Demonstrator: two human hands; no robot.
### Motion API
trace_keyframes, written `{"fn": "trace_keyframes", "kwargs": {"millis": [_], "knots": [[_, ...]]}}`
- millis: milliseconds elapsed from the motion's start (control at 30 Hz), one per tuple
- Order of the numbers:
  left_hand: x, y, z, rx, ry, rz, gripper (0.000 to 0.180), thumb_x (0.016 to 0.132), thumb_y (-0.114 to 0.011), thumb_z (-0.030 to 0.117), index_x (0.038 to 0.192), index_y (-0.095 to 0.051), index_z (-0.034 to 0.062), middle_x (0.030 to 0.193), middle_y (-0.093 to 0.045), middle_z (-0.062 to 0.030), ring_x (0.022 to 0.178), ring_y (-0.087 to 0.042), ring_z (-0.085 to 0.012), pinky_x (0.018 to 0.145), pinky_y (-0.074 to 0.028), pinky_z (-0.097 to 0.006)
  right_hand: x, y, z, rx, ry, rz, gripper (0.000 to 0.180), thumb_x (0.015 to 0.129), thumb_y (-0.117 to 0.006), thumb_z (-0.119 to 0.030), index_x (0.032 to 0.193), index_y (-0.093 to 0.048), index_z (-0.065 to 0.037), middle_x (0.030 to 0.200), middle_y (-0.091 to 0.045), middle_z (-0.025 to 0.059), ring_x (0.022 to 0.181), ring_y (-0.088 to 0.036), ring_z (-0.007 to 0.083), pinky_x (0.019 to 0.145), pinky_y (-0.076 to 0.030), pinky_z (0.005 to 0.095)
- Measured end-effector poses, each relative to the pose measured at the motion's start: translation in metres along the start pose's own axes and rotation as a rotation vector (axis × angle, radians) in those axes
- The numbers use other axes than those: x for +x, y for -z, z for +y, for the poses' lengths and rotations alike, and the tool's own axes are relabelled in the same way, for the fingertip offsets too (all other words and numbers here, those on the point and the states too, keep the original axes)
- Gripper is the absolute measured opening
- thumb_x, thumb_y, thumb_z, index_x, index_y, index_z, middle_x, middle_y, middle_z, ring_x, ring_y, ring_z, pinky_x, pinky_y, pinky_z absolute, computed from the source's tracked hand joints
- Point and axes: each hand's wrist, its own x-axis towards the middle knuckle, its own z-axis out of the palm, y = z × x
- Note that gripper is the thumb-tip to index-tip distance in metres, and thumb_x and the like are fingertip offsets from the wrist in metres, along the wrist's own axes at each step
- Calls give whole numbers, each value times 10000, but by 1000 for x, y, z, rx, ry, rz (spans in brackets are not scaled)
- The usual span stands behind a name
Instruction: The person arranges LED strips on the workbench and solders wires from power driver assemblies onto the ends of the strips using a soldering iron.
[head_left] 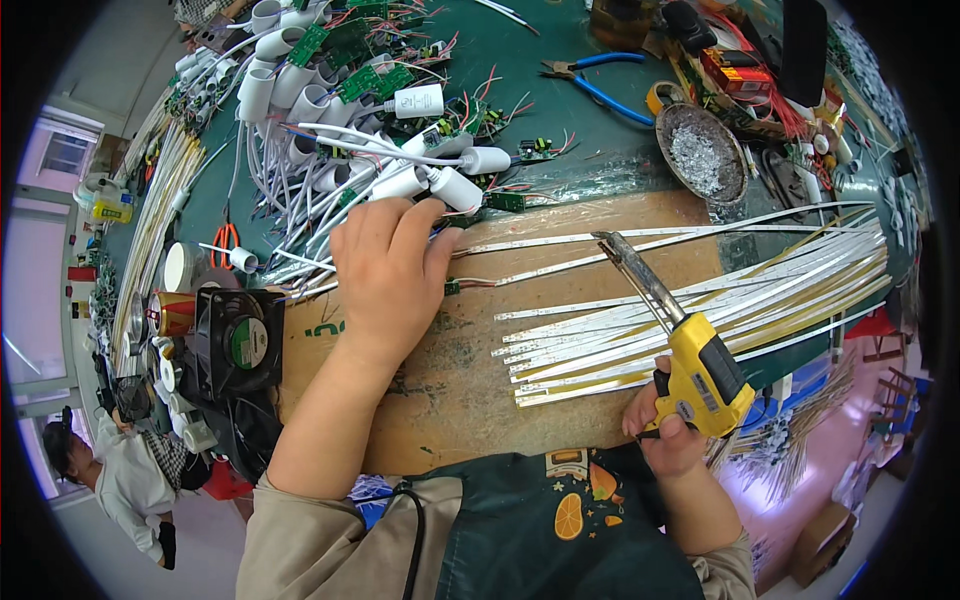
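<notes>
My left hand [388,272] reaches forward over the brown board [480,370], its fingers on the near edge of a heap of white plastic tubes with wires and small green circuit boards [350,110]; what the fingers grip is hidden. My right hand [668,430] is closed on the handle of a yellow soldering gun [690,360], whose metal tip points up and left above the board. Several long thin white strips [700,300] lie fanned out on the board between the two hands and off to the right.
A black cooling fan [238,345] stands at the left by a red can [175,312]. Blue-handled pliers [600,85], a bowl of solder scraps [702,150] and cluttered tools fill the far right. Another person [110,470] is at lower left.
</notes>
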Motion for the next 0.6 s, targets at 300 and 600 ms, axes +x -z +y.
{"fn": "trace_keyframes", "kwargs": {"millis": [300,600], "knots": [[6,-6,-3,168,-53,-130,184,730,-791,78,889,-700,100,938,-606,-54,883,-575,-274,793,-417,-410,0,2,-2,52,-18,-27,799,816,-820,-333,1411,-414,13,781,-517,36,677,-517,149,618,-475,307],[36,68,-16,-613,95,565,133,985,-529,-44,1110,-564,-18,1128,-674,-249,1008,-668,-269,854,-549,-359,-1,2,-3,26,-12,-20,793,821,-813,-347,1410,-419,10,770,-511,34,684,-514,151,632,-473,313]]}}
